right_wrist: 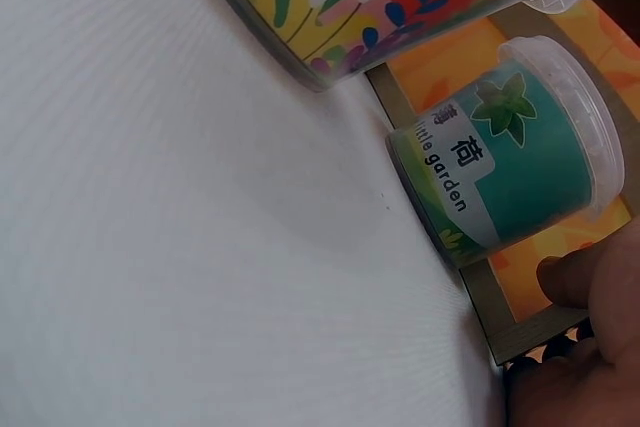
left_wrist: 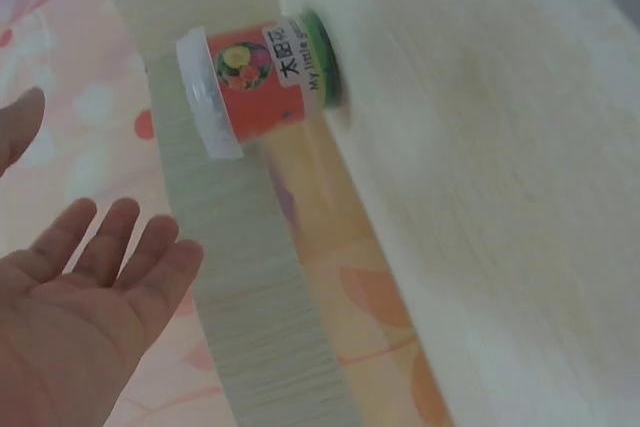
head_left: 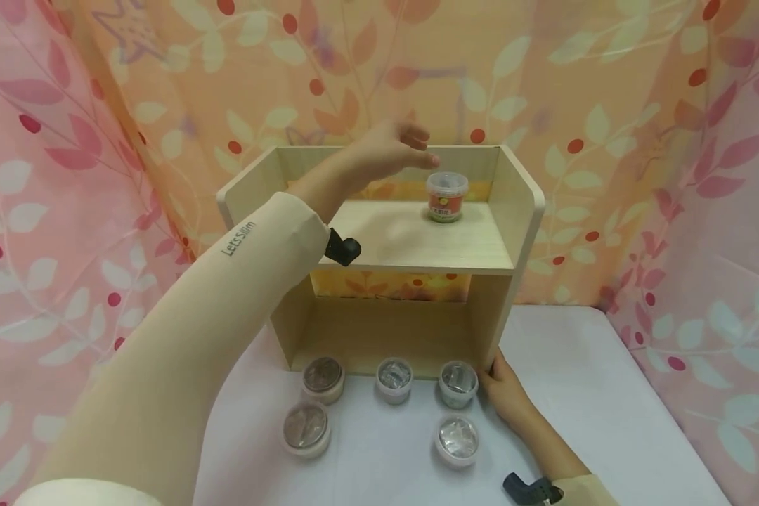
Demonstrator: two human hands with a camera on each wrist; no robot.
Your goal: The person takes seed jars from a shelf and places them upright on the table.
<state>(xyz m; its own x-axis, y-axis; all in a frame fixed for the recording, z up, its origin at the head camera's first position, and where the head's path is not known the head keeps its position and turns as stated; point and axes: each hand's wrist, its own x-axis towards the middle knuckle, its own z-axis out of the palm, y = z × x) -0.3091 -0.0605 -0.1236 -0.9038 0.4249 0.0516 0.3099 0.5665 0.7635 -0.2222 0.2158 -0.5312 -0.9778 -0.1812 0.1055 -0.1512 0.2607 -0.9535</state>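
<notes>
My left hand (head_left: 388,149) is raised above the upper board of a pale wooden shelf unit (head_left: 411,242), its fingers loosely extended and nothing in them. Close by on that board stands a clear plastic tub with a red label (head_left: 447,200). The left wrist view shows a gap between my fingers and this red-labelled tub (left_wrist: 262,82). Low at the front right, my right hand (head_left: 509,395) grips the edge of the unit's side panel. A tub with a green mint-leaf label (right_wrist: 505,152) stands beside the right thumb (right_wrist: 570,277), apart from it.
Several lidded tubs stand on the white tabletop in front of the unit, including a back-left tub (head_left: 323,379), a middle tub (head_left: 394,380) and a front-right tub (head_left: 457,441). Floral curtains (head_left: 607,140) hang behind and at both sides.
</notes>
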